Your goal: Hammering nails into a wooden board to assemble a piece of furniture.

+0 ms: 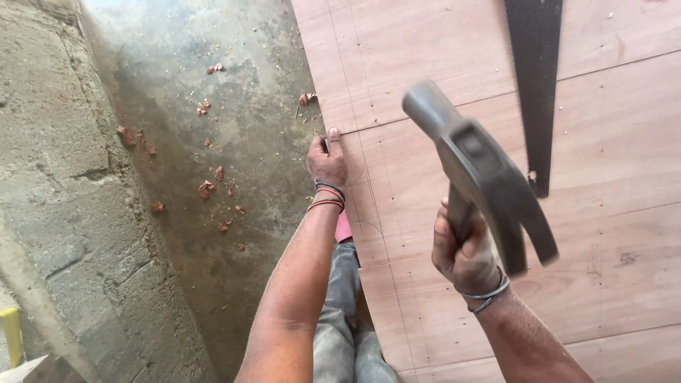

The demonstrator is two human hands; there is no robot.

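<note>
My right hand grips the handle of a dark claw hammer, raised over the plywood with its head toward the camera and blurred by motion. My left hand rests at the left edge of a plywood sheet, fingers pinched together at the edge; what they pinch is too small to tell. Bands circle both wrists. Pencil lines and small nail marks run across the plywood.
A hand saw blade lies on the plywood at the upper right, tip pointing toward me. A rough block wall stands on the left. The concrete floor carries several red brick chips. My grey trouser leg shows below.
</note>
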